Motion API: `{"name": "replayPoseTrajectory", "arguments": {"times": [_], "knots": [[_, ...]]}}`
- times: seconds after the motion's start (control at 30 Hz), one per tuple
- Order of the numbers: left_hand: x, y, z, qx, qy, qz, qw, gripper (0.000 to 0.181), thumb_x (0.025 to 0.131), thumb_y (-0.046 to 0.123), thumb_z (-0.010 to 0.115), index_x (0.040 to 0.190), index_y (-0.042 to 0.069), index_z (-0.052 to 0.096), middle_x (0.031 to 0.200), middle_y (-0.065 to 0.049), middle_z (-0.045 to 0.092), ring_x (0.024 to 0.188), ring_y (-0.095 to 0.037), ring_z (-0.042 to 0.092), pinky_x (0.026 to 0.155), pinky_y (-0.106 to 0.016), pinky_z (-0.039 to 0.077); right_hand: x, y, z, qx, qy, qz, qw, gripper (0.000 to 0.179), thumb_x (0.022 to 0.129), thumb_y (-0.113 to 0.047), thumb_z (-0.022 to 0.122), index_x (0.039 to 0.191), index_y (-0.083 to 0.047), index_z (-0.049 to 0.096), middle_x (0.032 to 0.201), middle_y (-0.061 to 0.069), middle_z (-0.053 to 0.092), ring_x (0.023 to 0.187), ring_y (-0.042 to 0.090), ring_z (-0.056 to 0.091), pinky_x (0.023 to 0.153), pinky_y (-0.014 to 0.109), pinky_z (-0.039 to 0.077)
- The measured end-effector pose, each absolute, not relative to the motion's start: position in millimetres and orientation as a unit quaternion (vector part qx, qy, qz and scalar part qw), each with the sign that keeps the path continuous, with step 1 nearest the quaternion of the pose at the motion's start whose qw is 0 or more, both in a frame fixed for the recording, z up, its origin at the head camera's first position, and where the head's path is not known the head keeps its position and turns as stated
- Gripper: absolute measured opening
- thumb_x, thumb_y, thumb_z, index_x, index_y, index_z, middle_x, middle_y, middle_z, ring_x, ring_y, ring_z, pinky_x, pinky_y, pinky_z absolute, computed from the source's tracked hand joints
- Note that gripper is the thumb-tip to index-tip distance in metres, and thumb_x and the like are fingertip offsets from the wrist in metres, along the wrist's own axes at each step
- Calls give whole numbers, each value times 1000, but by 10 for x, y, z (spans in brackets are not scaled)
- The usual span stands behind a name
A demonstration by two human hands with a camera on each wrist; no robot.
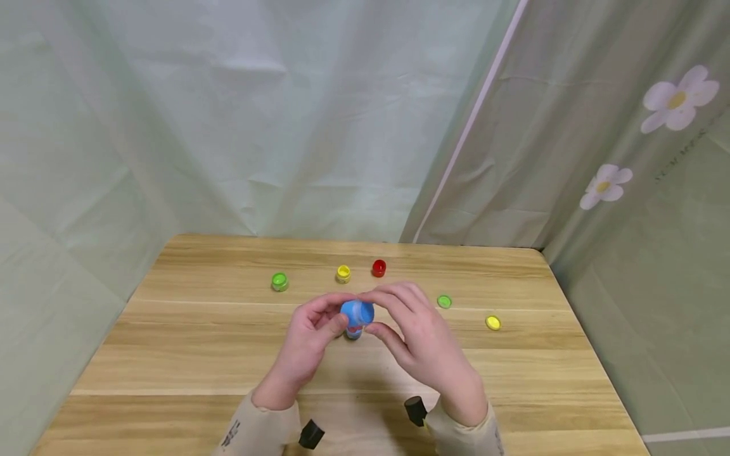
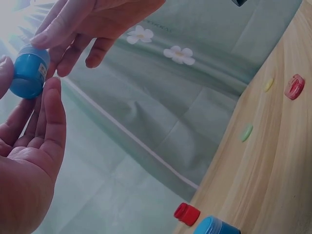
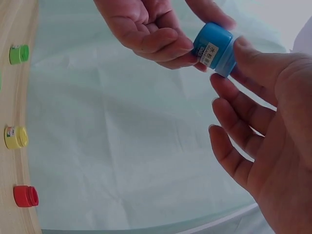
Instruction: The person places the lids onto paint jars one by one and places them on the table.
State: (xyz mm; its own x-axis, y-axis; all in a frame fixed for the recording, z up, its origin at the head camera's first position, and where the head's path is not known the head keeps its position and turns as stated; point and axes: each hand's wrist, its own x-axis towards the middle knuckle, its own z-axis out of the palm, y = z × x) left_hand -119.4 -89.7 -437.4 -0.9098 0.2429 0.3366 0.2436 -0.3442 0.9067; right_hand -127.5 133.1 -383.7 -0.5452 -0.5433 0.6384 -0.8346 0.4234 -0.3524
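Observation:
A small blue paint jar (image 1: 352,311) is held tilted above the table, between both hands. My left hand (image 1: 308,339) pinches its body between thumb and fingers; a white label (image 3: 209,54) shows there in the right wrist view. The thumb and fingertips of my right hand (image 1: 419,335) pinch the jar's paler capped end (image 3: 226,64), its other fingers spread loosely. Below the held jar, a second blue jar (image 1: 354,333) stands on the table, partly covered by it in the head view and also seen in the left wrist view.
Green (image 1: 279,282), yellow (image 1: 343,273) and red (image 1: 379,268) jars stand uncovered toward the table's back. A green lid (image 1: 444,301) and a yellow lid (image 1: 493,323) lie at right, with a red lid (image 2: 295,87) nearby in the left wrist view. Curtains hang behind the table.

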Motion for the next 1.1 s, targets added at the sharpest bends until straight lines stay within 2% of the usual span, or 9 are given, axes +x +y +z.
{"name": "replayPoseTrajectory", "arguments": {"times": [0.17, 0.37, 0.43, 0.6, 0.77, 1.1], "knots": [[-1205, -896, -4371, -230, -563, -794, 2, 26, 103, 6, 71, 129, 6, 73, 122, -1, 74, 104, -13, 69, 87, -26, 60, -1283, 1327, -3823, 405, -822, 333, 220, 38, 108, -43, 63, 129, -12, 69, 125, -2, 69, 117, 21, 61, 102, 36, 49], [-1207, -899, -4344, -229, -564, -793, -1, 34, 96, 8, 81, 128, 4, 72, 119, -1, 73, 103, -14, 69, 88, -26, 60, -1284, 1326, -3824, 374, -839, 333, 213, 44, 107, -56, 58, 117, -15, 68, 114, -6, 69, 108, 17, 61, 95, 34, 50], [-1217, -893, -4340, -238, -561, -792, 3, 36, 94, 8, 83, 127, 1, 71, 118, -1, 73, 101, -13, 69, 86, -26, 60, -1283, 1324, -3827, 364, -843, 336, 210, 45, 106, -59, 58, 114, -16, 68, 109, -7, 68, 105, 16, 60, 93, 34, 51], [-1230, -872, -4364, -263, -561, -785, 18, 40, 93, 4, 83, 124, -12, 66, 116, -2, 73, 98, -14, 68, 84, -26, 60, -1260, 1321, -3852, 350, -848, 341, 203, 38, 107, -55, 60, 110, -18, 67, 103, -9, 66, 100, 14, 59, 88, 33, 51], [-1201, -855, -4403, -256, -576, -775, 42, 37, 89, -1, 86, 121, -11, 69, 114, -2, 73, 95, -15, 70, 83, -27, 61, -1218, 1299, -3885, 336, -859, 332, 196, 30, 108, -48, 62, 107, -18, 67, 98, -10, 64, 96, 13, 58, 83, 32, 51], [-1199, -837, -4425, -264, -603, -747, 91, 34, 85, -5, 88, 116, -8, 74, 108, -4, 75, 92, -17, 72, 79, -29, 62, -1211, 1256, -3894, 320, -871, 315, 200, 32, 109, -48, 61, 100, -18, 68, 92, -11, 62, 91, 12, 55, 78, 31, 50]]}}
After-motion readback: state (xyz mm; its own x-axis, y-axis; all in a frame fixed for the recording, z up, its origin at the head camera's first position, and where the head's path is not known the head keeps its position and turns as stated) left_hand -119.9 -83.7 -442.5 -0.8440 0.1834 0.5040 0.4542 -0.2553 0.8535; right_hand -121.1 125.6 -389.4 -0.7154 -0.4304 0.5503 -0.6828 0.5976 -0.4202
